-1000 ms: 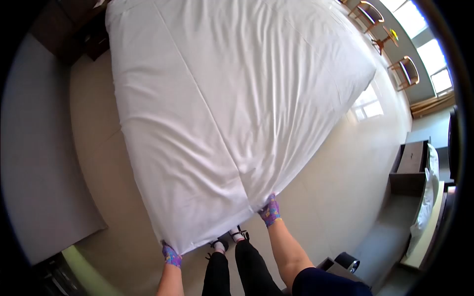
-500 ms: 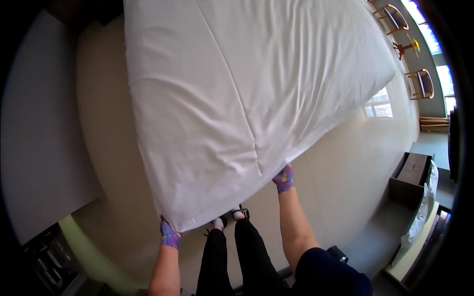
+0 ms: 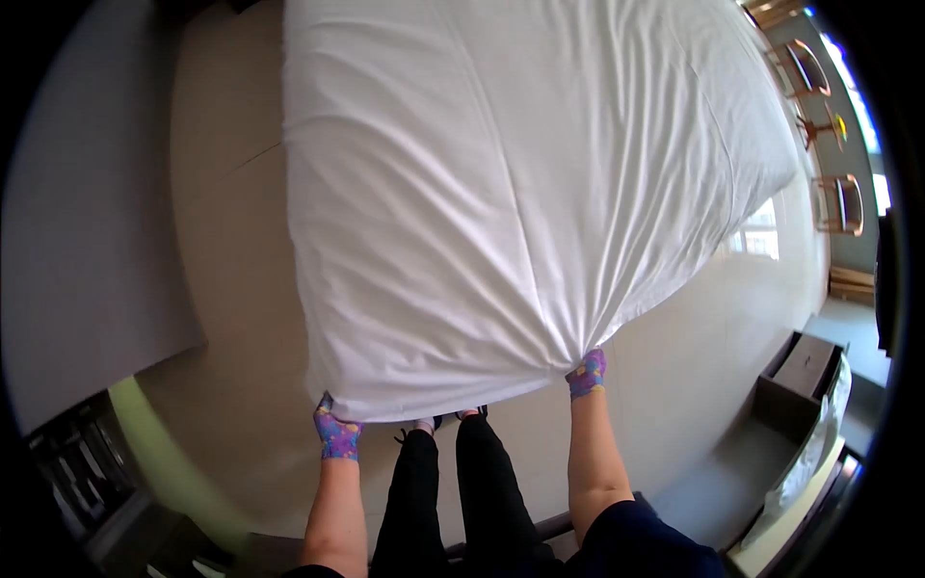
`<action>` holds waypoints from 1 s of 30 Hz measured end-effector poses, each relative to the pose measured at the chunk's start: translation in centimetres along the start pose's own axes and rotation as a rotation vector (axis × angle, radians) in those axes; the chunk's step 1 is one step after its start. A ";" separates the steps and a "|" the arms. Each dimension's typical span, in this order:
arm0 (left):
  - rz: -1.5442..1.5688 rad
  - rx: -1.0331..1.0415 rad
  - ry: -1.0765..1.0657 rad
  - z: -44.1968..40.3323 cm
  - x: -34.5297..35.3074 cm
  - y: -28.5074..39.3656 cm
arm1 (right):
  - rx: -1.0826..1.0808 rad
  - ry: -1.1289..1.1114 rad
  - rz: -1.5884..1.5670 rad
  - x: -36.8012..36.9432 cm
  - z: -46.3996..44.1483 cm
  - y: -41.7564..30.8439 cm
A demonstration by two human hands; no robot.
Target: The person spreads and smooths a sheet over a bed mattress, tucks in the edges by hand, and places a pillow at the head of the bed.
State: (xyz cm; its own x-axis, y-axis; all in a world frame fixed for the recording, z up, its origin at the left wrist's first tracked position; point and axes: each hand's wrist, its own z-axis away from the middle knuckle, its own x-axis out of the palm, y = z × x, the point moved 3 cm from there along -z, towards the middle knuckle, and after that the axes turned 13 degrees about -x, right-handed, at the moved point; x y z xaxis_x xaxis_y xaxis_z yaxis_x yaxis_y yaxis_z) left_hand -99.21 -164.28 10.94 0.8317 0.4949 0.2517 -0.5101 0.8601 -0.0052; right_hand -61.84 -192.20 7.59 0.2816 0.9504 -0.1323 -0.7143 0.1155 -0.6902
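Both hands grip the near edge of a white sheet (image 3: 414,241). Left hand (image 3: 338,430): closed at the near left corner, with the cloth edge pinched; the fingers beneath the fabric are hidden. Right hand (image 3: 586,373): closed on a gathered portion of the same edge, farther to the right and slightly farther from the body. Both are covered by purple patterned gloves (image 3: 342,443), and both forearms extend forward.

The white sheet occupies the centre of the view and runs from the hands to the upper frame edge. Sharp folds fan out from the right-hand grip; shallower wrinkles cross the left portion. Between the hands, the edge passes just in front of the shoes, which it partly hides from view. The person's legs, in black trousers (image 3: 412,511), are positioned between the forearms.

Glossy beige floor (image 3: 226,212) is visible on both sides of the sheet. A flat grey surface (image 3: 92,231) lies to the left. At right is a dark open box (image 3: 785,405); beyond it, near the windows, are two wooden chairs (image 3: 848,204).
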 end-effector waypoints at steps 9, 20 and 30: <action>0.073 0.264 -0.077 2.4 0.0 11.6 | 0.016 -0.229 -0.043 0.9 0.4 -0.6; -0.736 0.568 0.889 -9.0 -24.7 4.1 | -0.073 -0.337 0.151 0.3 1.8 -3.5; -0.216 0.377 0.526 -1.4 -16.8 7.8 | 0.154 -0.296 -0.183 6.4 6.0 0.2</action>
State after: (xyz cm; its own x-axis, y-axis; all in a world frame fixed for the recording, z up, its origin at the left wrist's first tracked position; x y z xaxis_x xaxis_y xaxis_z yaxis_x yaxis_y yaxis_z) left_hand -116.81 -165.73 5.30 0.8706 0.3937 -0.2951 -0.2832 0.8915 0.3536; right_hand -64.06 -184.34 10.85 0.2324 0.9497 0.2099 -0.7638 0.3118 -0.5651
